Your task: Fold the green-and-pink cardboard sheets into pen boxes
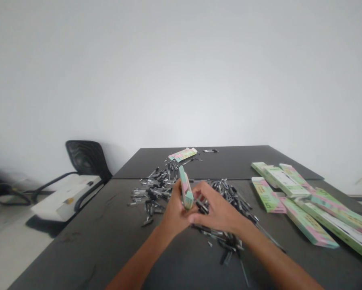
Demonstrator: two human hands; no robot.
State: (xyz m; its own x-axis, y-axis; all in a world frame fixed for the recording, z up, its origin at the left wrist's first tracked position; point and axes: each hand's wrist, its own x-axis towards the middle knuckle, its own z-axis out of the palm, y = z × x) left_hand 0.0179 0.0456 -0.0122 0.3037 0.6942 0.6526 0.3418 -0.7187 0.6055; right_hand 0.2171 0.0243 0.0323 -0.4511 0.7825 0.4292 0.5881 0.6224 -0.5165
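My left hand (176, 211) is wrapped round a slim pastel green and pink cardboard pen box (185, 187), held upright on its narrow side above the table. Close beside it, my right hand (215, 207) curls its fingers and thumb round a few black-capped clear pens (201, 206), whose ends show between thumb and forefinger. How many it holds is hidden. Under and around both hands lie loose pens, in a left heap (153, 193) and a right heap (229, 193).
Several pastel pen boxes (307, 221) lie piled at the right of the black table (108, 241). Another pen box (183, 154) lies at the far side, near a few pens (210, 150). A black chair (88, 161) with a white box (67, 197) on it stands left.
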